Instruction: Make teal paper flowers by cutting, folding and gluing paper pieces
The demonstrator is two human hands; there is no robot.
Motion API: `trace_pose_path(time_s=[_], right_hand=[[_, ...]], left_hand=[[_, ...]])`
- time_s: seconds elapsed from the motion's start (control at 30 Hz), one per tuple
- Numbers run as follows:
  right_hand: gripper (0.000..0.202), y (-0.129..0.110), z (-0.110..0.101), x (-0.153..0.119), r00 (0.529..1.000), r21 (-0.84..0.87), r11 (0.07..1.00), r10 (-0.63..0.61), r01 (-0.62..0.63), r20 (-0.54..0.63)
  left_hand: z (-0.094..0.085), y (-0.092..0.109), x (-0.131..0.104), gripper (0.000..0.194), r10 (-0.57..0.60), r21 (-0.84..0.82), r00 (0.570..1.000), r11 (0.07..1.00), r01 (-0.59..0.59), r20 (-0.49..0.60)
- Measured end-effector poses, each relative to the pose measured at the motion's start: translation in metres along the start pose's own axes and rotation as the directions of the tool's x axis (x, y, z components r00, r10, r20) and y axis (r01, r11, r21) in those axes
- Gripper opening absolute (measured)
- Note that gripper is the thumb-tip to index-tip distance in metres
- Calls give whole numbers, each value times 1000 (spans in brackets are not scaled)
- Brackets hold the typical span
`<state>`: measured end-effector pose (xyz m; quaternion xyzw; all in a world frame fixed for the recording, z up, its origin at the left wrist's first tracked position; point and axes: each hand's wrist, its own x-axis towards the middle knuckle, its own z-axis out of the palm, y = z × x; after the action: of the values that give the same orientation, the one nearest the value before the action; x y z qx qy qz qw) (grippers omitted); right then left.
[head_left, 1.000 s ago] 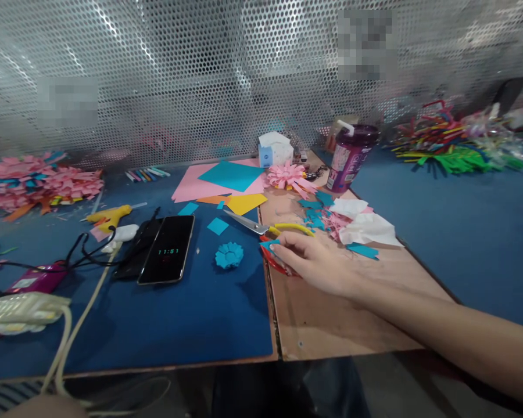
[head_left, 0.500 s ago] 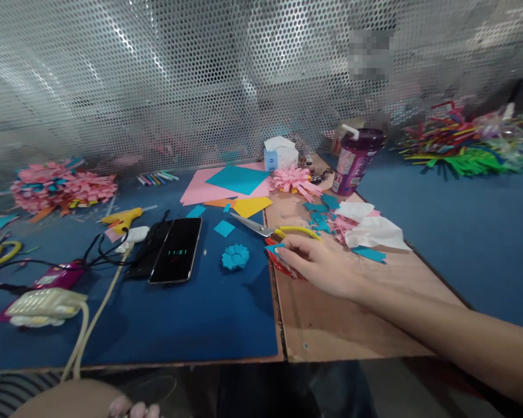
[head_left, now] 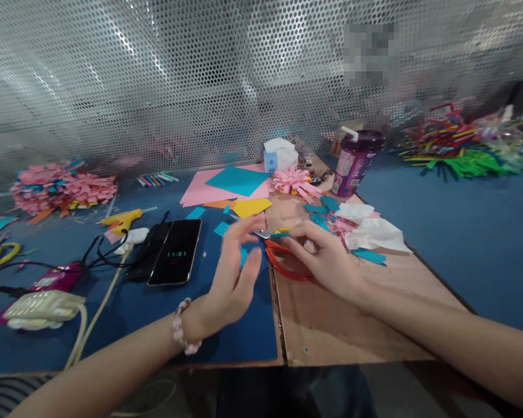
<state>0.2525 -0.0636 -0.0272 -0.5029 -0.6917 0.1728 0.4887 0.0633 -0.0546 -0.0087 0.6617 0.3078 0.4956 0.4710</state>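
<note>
My left hand (head_left: 233, 278), with a beaded bracelet at the wrist, is raised over the blue mat with thumb and fingers apart and nothing between them. Behind it, a blue paper flower (head_left: 244, 256) is mostly hidden. My right hand (head_left: 320, 255) pinches a small blue paper piece (head_left: 280, 235) between thumb and finger. Under and beside that hand lie scissors (head_left: 287, 271) with red and yellow handles, their blades partly covered by my left fingers.
A phone (head_left: 175, 252), cables and a yellow glue gun (head_left: 122, 220) lie left. Coloured sheets (head_left: 237, 180) and a pink paper flower (head_left: 293, 179) are behind. A purple cup (head_left: 356, 162) stands back right, near paper scraps and a white tissue (head_left: 377, 233).
My left hand has come up from below the table edge to the middle, close to my right hand. The right hand still pinches the blue piece, which has turned slightly.
</note>
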Motion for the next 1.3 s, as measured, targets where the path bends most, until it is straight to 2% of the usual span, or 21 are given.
trace_pose_path(time_s=[0.07,0.1,0.13,0.2,0.23,0.3,0.33,0.37,0.47,0.53,0.67,0.83,0.97,1.13,1.3], right_hand=[[8,2,-1,0,983,-80,981,-178,174,-46],[6,3,-2,0,960,-120,958,-271,262,-65],[7,3,-4,0,930,-158,926,-358,343,-80],[13,3,-7,-1,864,-225,855,-496,468,-89],[16,3,-8,-1,834,-254,821,-545,511,-83],[18,2,-10,-2,792,-300,767,-608,568,-56],[19,1,-10,-3,777,-316,746,-629,586,-44],[19,0,-10,-4,764,-324,729,-645,602,-31],[18,-3,-7,-5,743,-314,706,-670,635,-2],[14,-5,-5,-5,752,-310,712,-659,630,14],[6,-5,-3,-4,783,-312,738,-621,599,35],[7,-5,-2,-5,803,-293,761,-594,578,40],[8,-8,-1,-5,841,-274,804,-541,528,34],[5,-9,2,-4,920,-180,903,-390,390,37],[8,-9,3,-5,947,-98,944,-309,316,81]], left_hand=[[4,-11,10,24,-172,-85,985,981,172,9],[5,-15,14,25,-289,-138,956,946,293,48],[5,-18,17,26,-329,-180,943,926,331,45],[2,-20,18,33,-401,-241,903,871,428,155],[1,-19,16,38,-431,-257,869,835,486,243],[-1,-15,13,46,-476,-251,766,752,610,433],[-1,-12,11,47,-483,-244,727,724,645,489],[-1,-10,9,45,-480,-244,713,714,656,511],[0,-6,6,30,-467,-270,750,732,625,468],[0,-5,6,24,-475,-274,771,744,609,423],[-3,-4,8,26,-490,-236,803,782,577,338],[-5,-3,7,27,-481,-179,837,828,532,263],[-9,-2,6,21,-481,-180,831,824,538,279],[-11,-2,7,19,-506,-154,807,810,566,305],[-12,-2,9,21,-509,-97,808,825,556,297]])
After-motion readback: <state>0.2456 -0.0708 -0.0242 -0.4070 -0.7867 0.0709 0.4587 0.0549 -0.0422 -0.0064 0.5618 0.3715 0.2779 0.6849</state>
